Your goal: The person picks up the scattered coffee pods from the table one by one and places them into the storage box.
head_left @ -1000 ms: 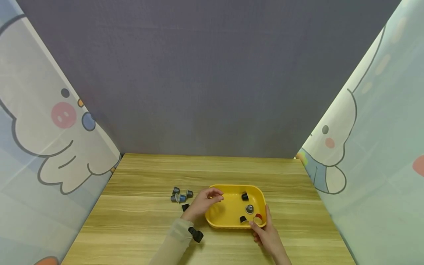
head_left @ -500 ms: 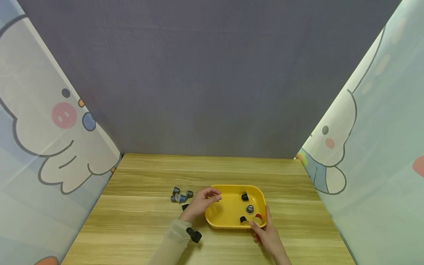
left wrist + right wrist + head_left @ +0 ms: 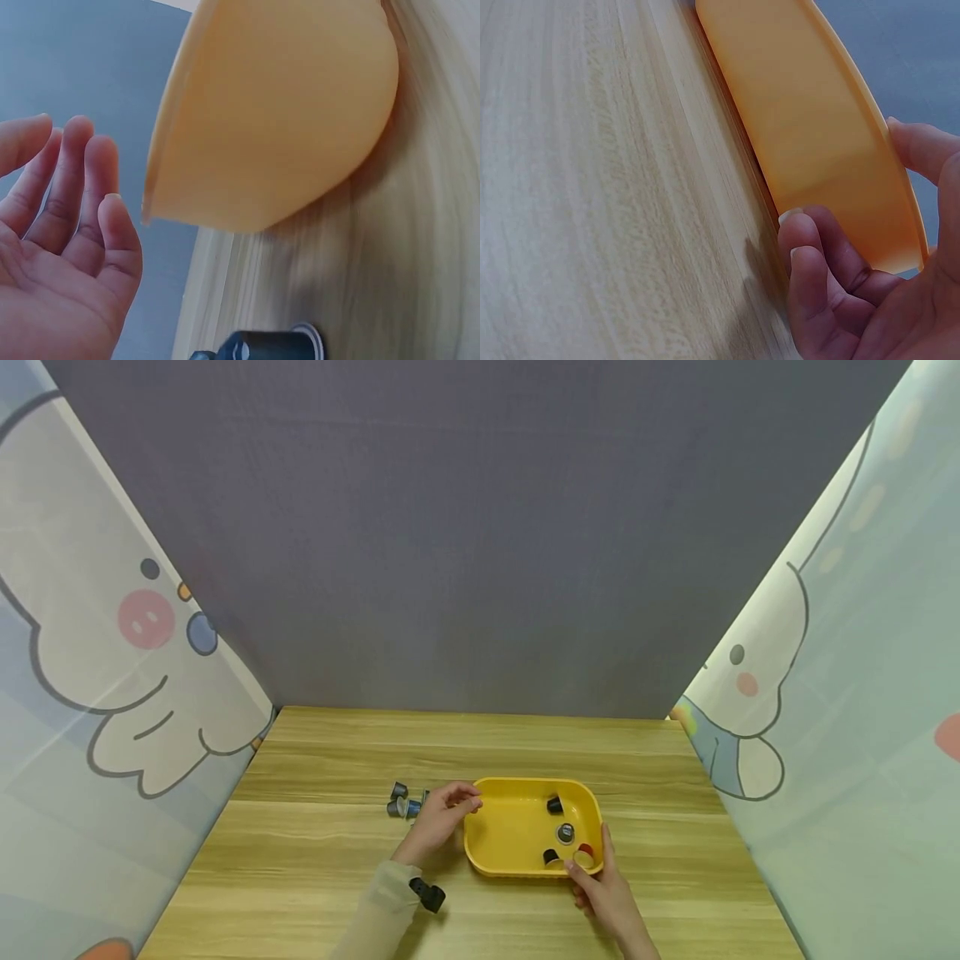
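Note:
My right hand grips the near right corner of a yellow plastic tray. In the right wrist view, the thumb lies on the rim and curled fingers press the outer wall. Inside the tray, toward its right side, lie several coffee capsules: a black capsule, a silver-grey capsule, another black capsule and a red capsule. My left hand hovers just outside the tray's left rim, fingers loosely bent and nothing between them in the left wrist view.
Several loose capsules lie on the wooden table left of the tray, among them a blue capsule and a dark capsule; my left hand partly covers this group. A grey backdrop stands behind the table, with printed cloths on both sides.
My left hand has drawn back leftward from over the tray to outside its left rim, covering some loose capsules. My right hand and the tray stay in place.

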A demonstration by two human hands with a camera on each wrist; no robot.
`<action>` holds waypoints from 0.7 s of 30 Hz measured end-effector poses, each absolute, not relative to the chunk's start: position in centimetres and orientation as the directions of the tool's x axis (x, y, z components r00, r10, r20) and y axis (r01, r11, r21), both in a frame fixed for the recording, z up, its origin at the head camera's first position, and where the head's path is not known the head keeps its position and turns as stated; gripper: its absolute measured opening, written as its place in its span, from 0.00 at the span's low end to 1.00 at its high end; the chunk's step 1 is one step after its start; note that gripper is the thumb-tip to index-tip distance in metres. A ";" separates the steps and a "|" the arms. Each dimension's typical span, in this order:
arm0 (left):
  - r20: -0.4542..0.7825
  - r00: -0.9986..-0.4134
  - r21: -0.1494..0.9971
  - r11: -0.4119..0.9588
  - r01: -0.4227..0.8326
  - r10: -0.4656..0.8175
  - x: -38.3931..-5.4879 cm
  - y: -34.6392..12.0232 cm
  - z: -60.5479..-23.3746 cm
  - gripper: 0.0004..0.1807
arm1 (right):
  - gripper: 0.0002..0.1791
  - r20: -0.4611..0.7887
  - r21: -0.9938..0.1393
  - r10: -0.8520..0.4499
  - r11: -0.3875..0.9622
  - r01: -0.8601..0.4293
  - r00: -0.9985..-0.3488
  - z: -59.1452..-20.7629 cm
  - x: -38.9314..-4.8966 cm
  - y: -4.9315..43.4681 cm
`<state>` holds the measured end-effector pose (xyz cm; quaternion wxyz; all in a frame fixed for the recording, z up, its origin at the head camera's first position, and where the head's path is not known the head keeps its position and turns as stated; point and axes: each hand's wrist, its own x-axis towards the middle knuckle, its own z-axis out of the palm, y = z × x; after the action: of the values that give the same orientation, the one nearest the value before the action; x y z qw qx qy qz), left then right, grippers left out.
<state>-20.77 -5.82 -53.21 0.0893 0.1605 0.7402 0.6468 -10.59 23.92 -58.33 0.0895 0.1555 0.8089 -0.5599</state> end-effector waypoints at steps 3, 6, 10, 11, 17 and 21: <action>0.078 -0.935 0.986 0.110 0.123 0.346 -20.7 -6.2 -53.0 0.07 | 0.58 -0.320 -0.879 0.151 0.322 0.353 -0.935 -58.3 -10.6 23.9; 0.078 -0.936 0.989 0.088 0.115 0.344 -20.7 -6.4 -53.3 0.07 | 0.58 -0.323 -0.879 0.155 0.316 0.357 -0.934 -58.2 -10.6 23.9; 0.061 -0.942 0.992 0.084 0.094 0.331 -20.6 -6.7 -53.6 0.07 | 0.58 -0.322 -0.880 0.156 0.315 0.356 -0.934 -58.3 -10.6 23.8; 0.058 -0.945 0.991 0.092 0.092 0.322 -20.5 -6.8 -53.6 0.07 | 0.58 -0.323 -0.880 0.157 0.314 0.357 -0.933 -58.3 -10.6 23.8; 0.061 -0.972 0.983 0.156 0.098 0.227 -20.4 -7.2 -54.8 0.09 | 0.58 -0.322 -0.878 0.158 0.319 0.357 -0.934 -58.3 -10.6 23.8; 0.071 -0.977 0.980 0.167 0.106 0.203 -20.4 -7.7 -55.2 0.09 | 0.58 -0.322 -0.878 0.158 0.320 0.357 -0.933 -58.1 -10.6 23.8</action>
<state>-20.39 -7.71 -55.25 0.0381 0.1011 0.7628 0.6376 -10.61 23.76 -58.14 0.0884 0.1596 0.8074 -0.5611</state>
